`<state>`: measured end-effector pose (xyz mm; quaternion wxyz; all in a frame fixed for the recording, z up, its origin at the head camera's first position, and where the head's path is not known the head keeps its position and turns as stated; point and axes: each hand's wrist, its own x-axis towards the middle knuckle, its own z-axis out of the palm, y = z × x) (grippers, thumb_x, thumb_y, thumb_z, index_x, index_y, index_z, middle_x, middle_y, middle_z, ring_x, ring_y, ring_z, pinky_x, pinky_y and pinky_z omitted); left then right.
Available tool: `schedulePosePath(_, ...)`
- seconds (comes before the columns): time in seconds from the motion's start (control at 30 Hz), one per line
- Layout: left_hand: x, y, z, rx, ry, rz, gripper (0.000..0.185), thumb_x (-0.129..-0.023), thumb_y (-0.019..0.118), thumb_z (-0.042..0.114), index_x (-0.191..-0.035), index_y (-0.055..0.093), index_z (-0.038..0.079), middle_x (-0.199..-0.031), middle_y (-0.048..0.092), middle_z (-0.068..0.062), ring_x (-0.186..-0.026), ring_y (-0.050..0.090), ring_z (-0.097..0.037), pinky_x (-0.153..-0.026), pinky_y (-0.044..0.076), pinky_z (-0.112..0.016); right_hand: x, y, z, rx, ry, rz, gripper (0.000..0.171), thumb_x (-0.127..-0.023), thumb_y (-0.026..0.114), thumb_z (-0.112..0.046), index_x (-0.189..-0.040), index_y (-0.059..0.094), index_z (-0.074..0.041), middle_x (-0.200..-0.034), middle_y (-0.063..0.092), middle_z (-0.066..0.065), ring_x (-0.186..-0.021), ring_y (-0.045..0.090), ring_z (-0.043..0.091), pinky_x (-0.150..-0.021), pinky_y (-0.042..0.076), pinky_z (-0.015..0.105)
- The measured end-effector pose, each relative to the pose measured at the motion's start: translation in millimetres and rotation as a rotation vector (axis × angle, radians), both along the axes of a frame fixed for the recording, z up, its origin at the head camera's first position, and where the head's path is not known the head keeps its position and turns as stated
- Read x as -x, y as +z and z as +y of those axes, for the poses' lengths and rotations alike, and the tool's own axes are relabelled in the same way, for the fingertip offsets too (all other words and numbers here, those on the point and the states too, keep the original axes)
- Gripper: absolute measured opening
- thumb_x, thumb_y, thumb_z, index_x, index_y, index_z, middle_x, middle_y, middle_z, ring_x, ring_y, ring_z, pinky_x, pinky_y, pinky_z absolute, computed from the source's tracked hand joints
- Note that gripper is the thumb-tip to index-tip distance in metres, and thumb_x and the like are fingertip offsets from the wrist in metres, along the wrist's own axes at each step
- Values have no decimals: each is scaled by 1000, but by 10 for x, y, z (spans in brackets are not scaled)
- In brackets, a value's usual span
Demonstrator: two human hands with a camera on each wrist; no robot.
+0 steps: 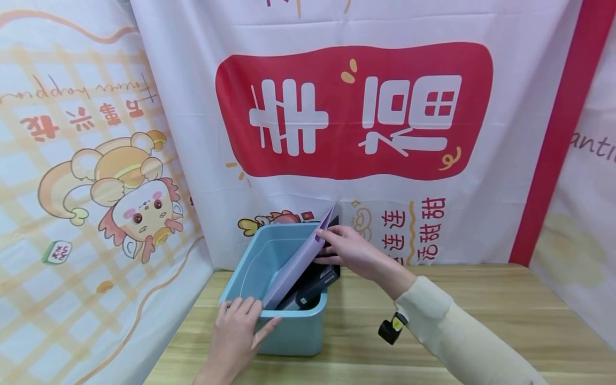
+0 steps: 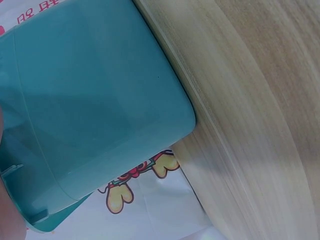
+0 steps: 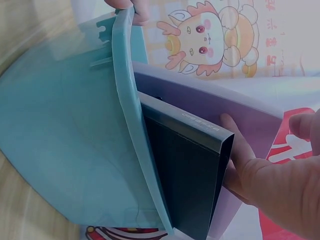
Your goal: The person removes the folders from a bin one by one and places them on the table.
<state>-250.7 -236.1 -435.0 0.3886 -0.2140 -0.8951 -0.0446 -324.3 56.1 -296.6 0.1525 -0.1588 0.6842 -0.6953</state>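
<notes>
**A:** so what's going on with the hands here?

**B:** The right hand has its fingers and thumb curled round the top end of a purple folder, pinching it where it sticks up out of a teal bin. The folder leans on a slant, low end down inside the bin near the front wall, high end poking past the back rim.

**A:** and the left one?

**B:** The left hand rests on the bin's front rim, fingers fairly straight and laid over the edge, thumb out along the front wall. Not gripping anything as far as I can see.

**A:** anything else in the bin?

**B:** Yeah, a dark box is tucked right behind the folder, touching it. The right wrist view shows it jammed between the bin wall and the purple sheet, with fingers behind the folder.

**A:** where's the bin sitting?

**B:** On the wooden counter, toward its left edge, not far from the back curtain.
</notes>
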Motion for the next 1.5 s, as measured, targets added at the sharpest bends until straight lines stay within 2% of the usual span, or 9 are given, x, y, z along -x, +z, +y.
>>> schedulePosePath(0.23,7,0,-7,-3,0,-4,45,-94,64,60,-78,50,20,-74,45,10,-70,45,-14,-75,44,-43,34,16,-31,-16,-24,-17,53,-106,57,-34,-146,43,-1,-137,51,18,-118,61,31,-90,57,39)
schedulePosePath(0.37,5,-3,-8,-4,3,-9,45,-93,64,61,-78,50,21,-74,45,10,-70,45,-14,-75,44,-43,73,38,-49,-15,-12,-40,58,-107,56,-35,-149,38,1,-140,50,20,-118,63,32,-91,57,40)
schedulePosePath(0.53,-5,5,3,-8,10,-26,44,-93,64,61,-78,50,21,-74,43,11,-70,45,-13,-76,45,-44,142,71,-46,26,25,-99,62,-107,55,-35,-152,32,2,-142,49,23,-118,65,35,-93,55,46)
schedulePosePath(0.7,-22,9,18,-12,19,-39,44,-93,65,61,-78,50,22,-74,42,12,-70,45,-13,-76,45,-44,185,96,-17,43,78,-132,54,-110,49,-33,-148,38,2,-139,52,26,-117,65,35,-92,56,48)
schedulePosePath(0.9,-31,2,30,-13,30,-46,44,-93,65,61,-78,49,23,-74,42,12,-70,44,-12,-77,45,-43,208,111,1,34,115,-149,51,-110,46,-34,-147,39,0,-144,50,28,-122,62,37,-93,55,50)
schedulePosePath(1.2,-29,-5,32,-23,15,-22,45,-93,66,60,-77,49,22,-73,41,12,-69,42,-12,-76,44,-43,264,106,-90,-1,66,-169,46,-109,49,-32,-143,46,0,-142,51,29,-119,63,39,-86,58,49)
schedulePosePath(1.5,-17,-17,25,-24,5,-7,45,-92,66,60,-77,49,21,-73,42,11,-69,43,-12,-75,44,-43,278,88,-135,-67,-8,-132,46,-108,52,-25,-143,40,3,-141,51,29,-113,67,39,-80,59,50)
